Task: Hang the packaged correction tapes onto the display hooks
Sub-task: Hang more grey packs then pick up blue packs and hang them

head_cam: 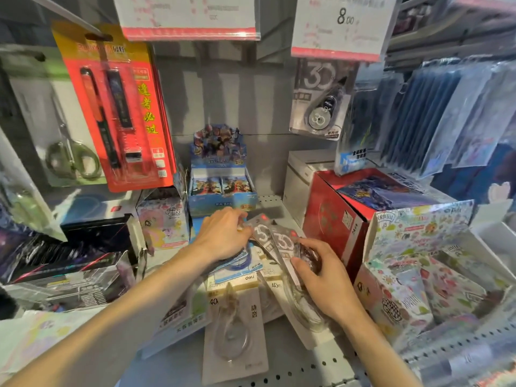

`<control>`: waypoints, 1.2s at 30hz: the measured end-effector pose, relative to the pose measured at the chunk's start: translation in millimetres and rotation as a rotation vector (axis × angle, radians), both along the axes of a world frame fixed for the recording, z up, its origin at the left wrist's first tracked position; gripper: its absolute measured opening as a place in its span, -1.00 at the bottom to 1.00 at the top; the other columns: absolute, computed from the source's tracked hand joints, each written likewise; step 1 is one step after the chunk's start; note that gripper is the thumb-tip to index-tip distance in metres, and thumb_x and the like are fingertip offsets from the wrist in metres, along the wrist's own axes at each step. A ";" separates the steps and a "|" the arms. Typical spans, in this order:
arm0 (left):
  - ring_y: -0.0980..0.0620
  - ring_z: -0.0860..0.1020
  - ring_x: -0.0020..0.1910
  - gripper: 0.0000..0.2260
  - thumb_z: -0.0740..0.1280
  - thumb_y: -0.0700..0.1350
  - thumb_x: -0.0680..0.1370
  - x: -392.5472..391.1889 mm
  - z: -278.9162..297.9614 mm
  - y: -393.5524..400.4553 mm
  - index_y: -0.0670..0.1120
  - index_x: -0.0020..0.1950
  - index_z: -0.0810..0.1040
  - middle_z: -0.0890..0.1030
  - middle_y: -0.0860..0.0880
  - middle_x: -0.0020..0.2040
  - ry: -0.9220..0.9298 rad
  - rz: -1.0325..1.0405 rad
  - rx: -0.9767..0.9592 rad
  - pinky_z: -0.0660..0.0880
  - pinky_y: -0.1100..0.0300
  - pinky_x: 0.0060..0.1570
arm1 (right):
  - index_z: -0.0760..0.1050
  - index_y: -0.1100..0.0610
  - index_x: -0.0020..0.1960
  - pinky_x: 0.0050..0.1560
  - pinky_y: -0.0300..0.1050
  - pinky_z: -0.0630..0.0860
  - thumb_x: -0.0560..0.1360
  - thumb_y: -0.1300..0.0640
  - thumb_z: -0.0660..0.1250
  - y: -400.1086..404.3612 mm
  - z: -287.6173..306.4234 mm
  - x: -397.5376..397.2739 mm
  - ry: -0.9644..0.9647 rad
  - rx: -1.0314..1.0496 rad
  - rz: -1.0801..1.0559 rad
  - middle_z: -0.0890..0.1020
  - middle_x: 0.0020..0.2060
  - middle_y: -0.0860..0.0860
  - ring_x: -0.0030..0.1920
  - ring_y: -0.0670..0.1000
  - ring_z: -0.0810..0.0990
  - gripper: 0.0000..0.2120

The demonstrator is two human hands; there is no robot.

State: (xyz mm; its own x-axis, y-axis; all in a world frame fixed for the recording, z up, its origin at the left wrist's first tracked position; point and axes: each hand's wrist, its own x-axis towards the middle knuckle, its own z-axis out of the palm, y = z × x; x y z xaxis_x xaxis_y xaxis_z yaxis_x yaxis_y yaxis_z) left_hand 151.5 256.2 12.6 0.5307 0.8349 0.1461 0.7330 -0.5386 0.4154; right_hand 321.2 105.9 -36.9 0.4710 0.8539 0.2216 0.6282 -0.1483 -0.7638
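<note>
both hands are down in a loose pile of packaged correction tapes (268, 255) on the perforated shelf (307, 370), between a red box (332, 219) on the right and a pink cartoon box (163, 222) on the left. the left hand (223, 236) lies palm down over the far end of the pile, its grip curled and pinching the top edge of a grey "30" pack (261, 230). the right hand (321, 277) sits nearer, its grip closed around the blister bulge of a second grey pack (284, 241), thumb on the near side, fingers over the far side.

the two grey packs lie flat and fanned, long axes running from the near right up to the far left, with their header ends pointing away from the person toward the back panel. three white-card packs (237, 325) lie lower, closer to the body, long axes nearly straight toward the camera.

the target is up and to the right: one matching grey pack (321, 101) already hangs under the price tag (340, 26) marked 8.00. the hook itself is hidden behind that tag. judging from this, the right hand is the nearer one to that spot, and its pack must be lifted and swung upright so the header end, now far from the grip, faces up to meet the hook. whether the header hole is clear cannot be seen from here.
</note>
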 end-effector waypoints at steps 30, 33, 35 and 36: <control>0.05 0.68 -0.22 -0.83 0.23 -0.09 0.70 -3.3 26.8 -2.4 -0.11 0.26 0.46 0.70 -0.12 -0.08 -0.805 0.046 -0.556 0.70 0.11 -0.13 | 0.31 -0.23 0.45 0.18 -0.57 0.30 0.47 0.07 0.55 3.2 25.4 -10.5 0.283 0.125 -0.058 0.50 0.18 -0.34 0.14 -0.44 0.50 -0.33; 0.04 0.69 -0.14 -0.76 0.24 -0.03 0.69 -12.8 31.6 -9.8 -0.15 0.21 0.57 0.73 -0.07 -0.08 -0.889 0.063 -0.513 0.66 0.07 -0.02 | 0.24 -0.13 0.56 0.39 -0.25 0.32 0.44 -0.04 0.55 7.3 38.8 -16.0 0.276 0.126 -0.009 0.39 0.38 -0.15 0.33 -0.21 0.47 -0.21; -0.02 0.71 0.00 -0.72 0.25 0.00 0.68 -16.6 34.1 -16.4 -0.14 0.15 0.66 0.77 -0.08 -0.01 -0.915 0.057 -0.541 0.60 -0.03 0.19 | 0.27 -0.23 0.46 0.32 -0.26 0.33 0.41 -0.04 0.58 12.0 41.5 -20.1 0.285 0.127 0.047 0.38 0.34 -0.15 0.27 -0.21 0.49 -0.26; -0.02 0.71 0.00 -0.71 0.25 0.02 0.68 -18.5 34.4 -20.7 -0.13 0.15 0.68 0.77 -0.08 0.00 -0.929 0.060 -0.581 0.60 -0.03 0.16 | 0.27 -0.25 0.42 0.28 -0.30 0.33 0.39 -0.04 0.59 14.0 41.9 -23.4 0.291 0.118 0.069 0.39 0.33 -0.16 0.24 -0.23 0.49 -0.27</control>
